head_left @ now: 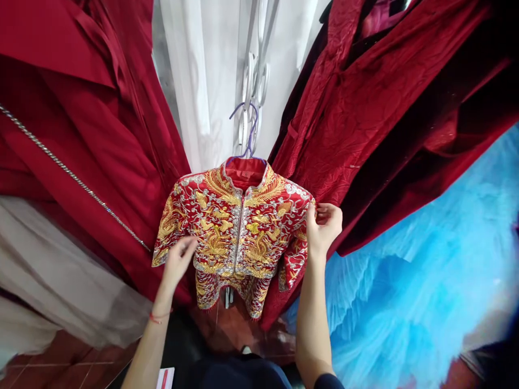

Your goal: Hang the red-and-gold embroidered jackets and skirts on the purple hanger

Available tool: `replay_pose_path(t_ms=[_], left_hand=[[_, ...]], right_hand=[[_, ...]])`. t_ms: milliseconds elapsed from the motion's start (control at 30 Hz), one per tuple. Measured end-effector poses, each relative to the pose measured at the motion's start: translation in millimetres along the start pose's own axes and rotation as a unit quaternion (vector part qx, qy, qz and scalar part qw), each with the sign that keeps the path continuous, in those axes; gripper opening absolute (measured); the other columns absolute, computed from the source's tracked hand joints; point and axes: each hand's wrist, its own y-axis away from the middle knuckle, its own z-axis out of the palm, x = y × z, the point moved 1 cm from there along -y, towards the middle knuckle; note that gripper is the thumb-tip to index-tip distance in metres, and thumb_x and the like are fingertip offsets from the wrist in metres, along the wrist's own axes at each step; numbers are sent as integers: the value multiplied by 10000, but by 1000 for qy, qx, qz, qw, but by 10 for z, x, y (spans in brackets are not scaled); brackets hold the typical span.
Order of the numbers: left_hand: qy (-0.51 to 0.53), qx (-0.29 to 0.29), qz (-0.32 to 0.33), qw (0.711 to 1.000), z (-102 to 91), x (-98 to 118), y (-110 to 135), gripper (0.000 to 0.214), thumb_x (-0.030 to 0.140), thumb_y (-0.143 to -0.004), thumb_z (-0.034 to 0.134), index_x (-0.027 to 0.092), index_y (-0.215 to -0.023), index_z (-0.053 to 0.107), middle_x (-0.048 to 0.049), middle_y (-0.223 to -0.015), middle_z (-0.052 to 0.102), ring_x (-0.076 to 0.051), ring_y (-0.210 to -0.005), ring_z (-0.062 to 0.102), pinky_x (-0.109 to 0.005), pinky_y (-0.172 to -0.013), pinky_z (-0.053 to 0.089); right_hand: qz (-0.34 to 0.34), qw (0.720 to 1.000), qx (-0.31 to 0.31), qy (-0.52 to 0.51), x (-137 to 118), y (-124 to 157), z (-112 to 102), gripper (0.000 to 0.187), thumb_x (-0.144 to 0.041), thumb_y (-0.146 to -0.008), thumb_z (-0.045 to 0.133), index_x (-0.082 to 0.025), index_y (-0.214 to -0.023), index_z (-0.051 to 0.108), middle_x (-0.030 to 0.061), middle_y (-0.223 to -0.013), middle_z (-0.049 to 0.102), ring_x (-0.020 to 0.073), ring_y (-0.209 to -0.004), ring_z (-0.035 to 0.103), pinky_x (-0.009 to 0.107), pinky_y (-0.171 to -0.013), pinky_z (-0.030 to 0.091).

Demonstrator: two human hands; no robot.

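Observation:
A red jacket (219,216) with dense gold and silver embroidery, a stand collar and a closed front hangs in front of me from a purple wire hanger (252,129). My left hand (180,260) pinches at the jacket's side, just inside the sleeve on the left; its fingertips are partly lost against the pattern. On the other side, my right hand (325,224) has thumb and fingers closed on the upper sleeve near the shoulder. Below the jacket's hem shows a matching embroidered lower piece (206,289) with a scalloped edge.
White rings (248,70) hang above the hanger, before white drapery (194,81). Dark red gowns (101,124) crowd the left, one with a rhinestone strip. Red patterned and velvet garments (348,129) hang right, above a blue tulle skirt (405,281). Reddish floor tiles (235,329) show below.

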Motion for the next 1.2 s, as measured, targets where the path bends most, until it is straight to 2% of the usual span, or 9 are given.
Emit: replay_pose_path(t_ms=[167,300,367,533,633,767,867,967,1200], left_hand=[[-118,240,206,941,-368,853,-975,566,470,-779,698,185,-1254,579,-127,-1291,585,-246,-1209,538,-366,-1037,423],[-46,91,158,982,-389,762,-1380,438,522,-826,602,161,-1072,637,-77,-1036,674,-190,-936,612,-289,-859,477],[-28,70,127,989,-382,633,-1405,405,537,-797,619,151,-916,650,-37,-841,662,-156,-743,577,-250,-710,462],[-124,196,86,969,-423,518,-1289,381,536,-784,628,156,-760,648,13,-604,552,-141,-607,484,-239,-592,367],[-145,173,83,971,-489,563,-1294,403,549,-807,596,158,-721,636,25,-557,502,-136,-578,462,-238,-569,347],[-99,43,156,982,-551,741,-1391,405,551,-814,590,158,-875,666,-2,-749,633,-145,-665,540,-231,-631,412],[-103,12,211,972,-476,979,-1458,452,545,-815,605,180,-1077,661,-41,-993,697,-180,-841,617,-252,-766,454],[-163,29,259,952,-310,1209,-1490,410,537,-827,610,201,-1052,675,-48,-1023,710,-184,-881,630,-244,-776,434],[-312,80,233,918,-166,1469,-1554,402,531,-914,480,206,-693,563,10,-587,498,-127,-557,446,-258,-566,252]], right_hand=[[64,986,-148,-49,348,-2,-32,467,-579,-803,642,-179,-1034,578,49,-899,629,163,-749,563,298,-707,471],[94,971,-212,-58,433,90,-107,427,-609,-808,621,-190,-879,585,-16,-717,575,127,-595,460,256,-595,406],[81,975,-202,-54,438,100,-168,419,-605,-826,599,-191,-777,563,-31,-663,521,113,-565,400,244,-558,363],[22,992,-116,43,462,51,-263,494,-582,-881,538,-200,-584,438,-64,-535,314,92,-516,267,253,-528,263],[24,992,-103,62,478,45,-282,486,-579,-896,518,-200,-597,466,-58,-523,345,95,-502,295,256,-529,280],[-22,987,-158,1,345,-33,-218,427,-579,-878,548,-192,-1048,610,32,-816,624,168,-684,549,289,-653,447],[-112,976,-187,18,127,-177,-33,550,-589,-883,536,-220,-1290,525,118,-1159,615,247,-994,586,394,-874,472],[-184,956,-212,86,-61,-321,216,529,-626,-892,497,-210,-1210,575,139,-1154,611,286,-1056,553,434,-922,434],[-211,944,-237,92,-261,-560,506,467,-595,-961,390,-207,-766,563,37,-715,610,164,-629,510,272,-618,337]])
